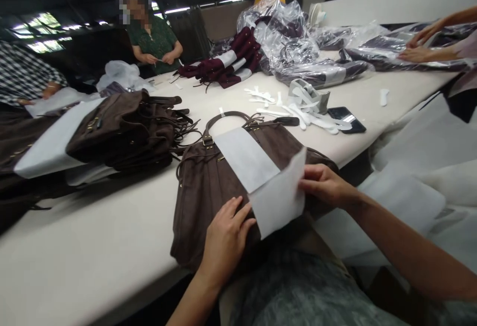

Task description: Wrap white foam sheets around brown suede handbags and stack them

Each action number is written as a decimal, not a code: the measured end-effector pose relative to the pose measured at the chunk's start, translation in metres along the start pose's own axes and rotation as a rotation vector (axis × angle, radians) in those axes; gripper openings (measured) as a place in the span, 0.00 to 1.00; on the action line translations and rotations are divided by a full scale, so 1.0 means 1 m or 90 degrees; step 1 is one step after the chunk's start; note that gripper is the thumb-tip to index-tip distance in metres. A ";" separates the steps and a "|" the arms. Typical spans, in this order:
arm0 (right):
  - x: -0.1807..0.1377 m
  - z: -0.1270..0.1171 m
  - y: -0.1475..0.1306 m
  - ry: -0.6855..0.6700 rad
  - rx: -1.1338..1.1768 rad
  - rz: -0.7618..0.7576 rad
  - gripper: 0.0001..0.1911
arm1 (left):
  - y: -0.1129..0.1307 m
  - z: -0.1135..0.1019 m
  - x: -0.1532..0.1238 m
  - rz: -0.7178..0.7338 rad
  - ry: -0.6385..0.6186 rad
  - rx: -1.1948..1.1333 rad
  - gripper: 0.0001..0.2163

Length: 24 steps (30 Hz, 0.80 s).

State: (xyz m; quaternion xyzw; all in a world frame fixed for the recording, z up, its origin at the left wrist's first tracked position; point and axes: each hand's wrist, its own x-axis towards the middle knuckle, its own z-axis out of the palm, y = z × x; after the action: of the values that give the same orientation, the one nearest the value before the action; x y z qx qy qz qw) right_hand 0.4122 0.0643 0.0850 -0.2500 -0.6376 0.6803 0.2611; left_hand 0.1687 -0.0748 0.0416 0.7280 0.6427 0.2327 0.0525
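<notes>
A dark brown handbag (201,192) lies flat at the table's front edge, its looped handle (227,115) pointing away from me. Across its front runs a white sheet (244,159), whose near part (278,202) is raised and creased. Between thumb and fingers, my right hand (328,185) pinches the right edge of that near part. My left hand (227,231) rests on the bag with fingers apart, fingertips close to the sheet's left edge. Whether the two white parts are one piece, I cannot tell.
Brown bags with white sheets (48,137) are stacked at left. Behind the handbag lie white strips (309,117), a tape dispenser (307,96) and a phone (346,119). Maroon bags (238,57) and plastic-wrapped bags (320,72) lie farther back. Several co-workers surround the table; white sheeting (421,182) hangs at right.
</notes>
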 end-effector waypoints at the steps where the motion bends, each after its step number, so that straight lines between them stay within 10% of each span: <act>1: -0.012 -0.004 -0.002 -0.055 -0.016 0.013 0.17 | -0.002 0.003 0.002 0.016 0.022 0.033 0.12; 8: -0.047 0.010 0.026 -0.150 -0.293 0.065 0.11 | -0.011 -0.013 0.035 -0.049 0.058 0.068 0.08; 14: -0.054 0.011 0.005 -0.236 -0.357 -0.038 0.16 | 0.007 -0.016 -0.008 0.008 -0.021 0.065 0.21; 20: -0.036 -0.007 -0.006 0.075 -0.728 -0.321 0.24 | -0.003 0.004 -0.028 0.052 0.130 0.115 0.10; 24: -0.009 -0.013 0.025 0.082 -0.922 -0.320 0.10 | -0.003 -0.002 -0.005 0.047 0.170 0.153 0.09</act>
State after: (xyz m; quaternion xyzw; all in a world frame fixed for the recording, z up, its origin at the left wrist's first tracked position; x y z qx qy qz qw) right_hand 0.4269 0.0668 0.0595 -0.2452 -0.9452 -0.0023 0.2158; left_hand 0.1651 -0.0795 0.0408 0.7145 0.6403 0.2506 -0.1295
